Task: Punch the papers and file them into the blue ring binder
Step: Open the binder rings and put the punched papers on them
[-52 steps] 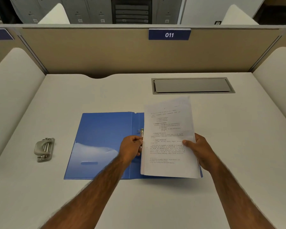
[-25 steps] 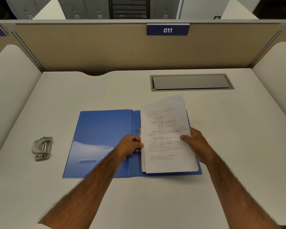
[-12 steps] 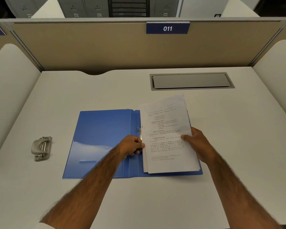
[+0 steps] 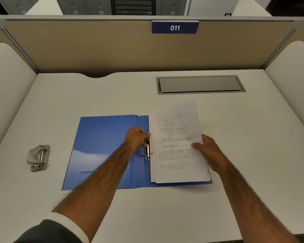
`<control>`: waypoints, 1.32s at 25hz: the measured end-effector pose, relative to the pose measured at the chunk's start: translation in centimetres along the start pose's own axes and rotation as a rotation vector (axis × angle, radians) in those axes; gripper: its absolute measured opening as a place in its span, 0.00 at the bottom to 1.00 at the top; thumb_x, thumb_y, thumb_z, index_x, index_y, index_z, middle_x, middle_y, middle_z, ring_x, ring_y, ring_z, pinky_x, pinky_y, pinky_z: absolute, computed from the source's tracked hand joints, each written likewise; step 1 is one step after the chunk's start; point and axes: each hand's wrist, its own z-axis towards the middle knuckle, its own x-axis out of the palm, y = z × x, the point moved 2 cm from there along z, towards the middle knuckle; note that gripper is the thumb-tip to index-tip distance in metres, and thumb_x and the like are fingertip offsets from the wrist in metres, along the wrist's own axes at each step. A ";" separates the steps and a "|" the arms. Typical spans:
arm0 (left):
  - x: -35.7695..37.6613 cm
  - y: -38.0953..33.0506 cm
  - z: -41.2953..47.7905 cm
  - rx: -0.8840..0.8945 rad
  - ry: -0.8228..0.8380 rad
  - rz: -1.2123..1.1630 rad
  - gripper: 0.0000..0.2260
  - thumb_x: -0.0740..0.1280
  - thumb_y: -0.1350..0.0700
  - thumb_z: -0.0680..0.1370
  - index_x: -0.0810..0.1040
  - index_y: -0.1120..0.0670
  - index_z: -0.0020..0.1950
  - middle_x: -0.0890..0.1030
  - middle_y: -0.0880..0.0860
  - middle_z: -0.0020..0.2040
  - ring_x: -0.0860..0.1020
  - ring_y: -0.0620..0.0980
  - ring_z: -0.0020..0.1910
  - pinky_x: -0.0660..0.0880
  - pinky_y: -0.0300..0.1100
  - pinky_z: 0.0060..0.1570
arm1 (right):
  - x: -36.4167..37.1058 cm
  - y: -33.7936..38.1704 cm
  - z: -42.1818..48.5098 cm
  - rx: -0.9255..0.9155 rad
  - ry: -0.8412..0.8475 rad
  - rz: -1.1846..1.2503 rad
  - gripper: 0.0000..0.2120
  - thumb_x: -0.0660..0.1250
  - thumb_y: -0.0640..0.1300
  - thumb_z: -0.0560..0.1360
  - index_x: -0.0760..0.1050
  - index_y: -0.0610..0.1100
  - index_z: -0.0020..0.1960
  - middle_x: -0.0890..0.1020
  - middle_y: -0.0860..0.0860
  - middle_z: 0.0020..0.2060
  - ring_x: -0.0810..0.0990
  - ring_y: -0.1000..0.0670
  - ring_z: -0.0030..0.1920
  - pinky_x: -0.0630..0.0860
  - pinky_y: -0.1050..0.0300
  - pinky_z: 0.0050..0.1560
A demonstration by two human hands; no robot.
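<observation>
The desk is the work surface, and the blue ring binder lies open flat at its middle, the near edge towards the person so both hands can reach it. Everything else is placed here by that binder.

The papers, a printed stack, sit over the binder's right half. Their far end is raised and fanned a little, and their left margin is drawn up against the binder's spine. That angle looks like what lets the punched holes be fed onto the rings instead of the stack being dropped on flat. Filing is probably under way, with punching already done.

A grey cable hatch is set into the desk well beyond the binder's far right corner and has no part in the job.

The right hand grips the stack at the binder's right edge. The thumb is pressed flat on top and the fingers are hidden underneath, and this seems to carry the weight and steer. The left hand reaches across the binder's left cover to the spine. Its fingers are curled and bunched, the tips pinching at the papers' left margin by the upper ring. Whether the ring itself is inside that pinch cannot be told.

The hole punch rests well left of the binder, apart from both hands.

The ring mechanism runs along the spine, its lower ring showing beside the margin.
</observation>
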 end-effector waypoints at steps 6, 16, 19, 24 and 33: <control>-0.6 -1.0 2.5 0.046 0.083 0.109 0.08 0.73 0.58 0.76 0.85 0.63 0.49 0.85 0.57 0.49 0.83 0.52 0.49 0.80 0.43 0.46 | 0.1 -0.2 -0.1 0.013 -0.008 0.000 0.14 0.66 0.41 0.80 0.75 0.48 0.65 0.83 0.48 0.58 0.85 0.43 0.53 0.81 0.38 0.57; -0.7 -0.3 2.2 -0.036 0.174 -0.071 0.03 0.71 0.60 0.77 0.80 0.58 0.44 0.82 0.53 0.42 0.78 0.47 0.38 0.73 0.33 0.30 | 0.6 0.8 -0.2 -0.020 0.007 0.004 0.13 0.65 0.40 0.81 0.74 0.52 0.62 0.83 0.51 0.56 0.85 0.45 0.52 0.83 0.45 0.54; -0.9 0.3 2.4 -0.029 0.163 -0.067 0.04 0.71 0.59 0.77 0.80 0.58 0.43 0.83 0.54 0.43 0.79 0.48 0.39 0.73 0.36 0.35 | 0.9 1.0 -0.2 -0.020 0.008 0.002 0.12 0.65 0.39 0.81 0.74 0.54 0.60 0.83 0.51 0.55 0.84 0.45 0.52 0.82 0.46 0.53; -0.8 0.2 2.4 -0.027 0.160 -0.037 0.08 0.68 0.60 0.79 0.77 0.57 0.40 0.80 0.52 0.37 0.76 0.45 0.33 0.72 0.33 0.26 | 1.2 1.4 -0.2 -0.020 0.001 0.006 0.12 0.65 0.39 0.81 0.75 0.57 0.53 0.83 0.53 0.52 0.84 0.45 0.50 0.82 0.48 0.50; -0.1 0.0 3.1 -0.018 0.162 -0.010 0.06 0.71 0.59 0.77 0.81 0.58 0.41 0.82 0.54 0.38 0.75 0.46 0.31 0.71 0.35 0.26 | 0.9 -0.4 -0.2 0.070 -0.039 0.133 0.09 0.64 0.39 0.81 0.78 0.51 0.56 0.85 0.50 0.53 0.85 0.45 0.51 0.83 0.47 0.52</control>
